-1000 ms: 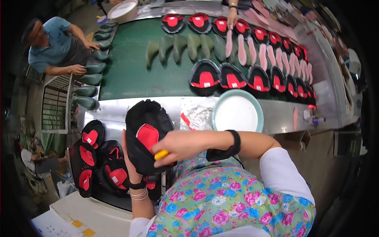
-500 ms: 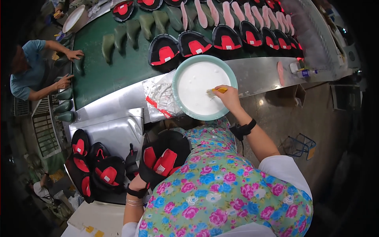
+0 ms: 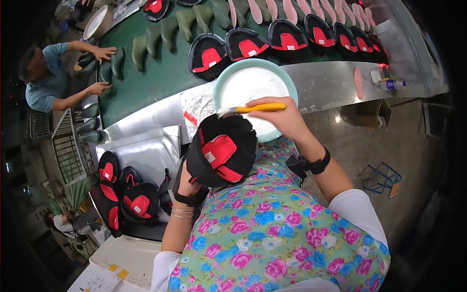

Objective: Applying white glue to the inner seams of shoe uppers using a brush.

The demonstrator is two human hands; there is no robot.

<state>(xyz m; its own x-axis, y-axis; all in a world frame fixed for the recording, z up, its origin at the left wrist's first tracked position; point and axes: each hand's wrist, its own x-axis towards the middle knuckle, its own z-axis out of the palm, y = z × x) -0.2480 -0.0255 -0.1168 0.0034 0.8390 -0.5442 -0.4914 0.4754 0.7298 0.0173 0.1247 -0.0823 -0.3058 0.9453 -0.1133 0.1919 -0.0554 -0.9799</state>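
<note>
My left hand [image 3: 186, 182] is closed on a black shoe upper [image 3: 223, 168] with a red lining, holding it up over my floral apron. Its fingers are partly hidden by the upper. In my right hand [image 3: 286, 118] is a brush [image 3: 262, 107] with a yellow handle, pinched between the fingers. The pale bristles point left, at the far rim of the upper; whether they touch it I cannot tell. Just beyond stands a light green basin [image 3: 293, 92] of thick white liquid, partly covered by my right hand and the upper.
More uppers [image 3: 138, 204] lie piled on a metal surface at my left. On the green worktop [image 3: 146, 87] stand rows of uppers, dark green shoe lasts [image 3: 138, 51] and pink insoles [image 3: 255, 10]. A co-worker [image 3: 51, 73] handles lasts at the far left. A blue-framed stool [image 3: 384, 180] is on the floor right.
My left hand has raised the upper from beside my lap toward the basin. My right hand has lifted the brush out of the white liquid and brought it to the upper's rim.
</note>
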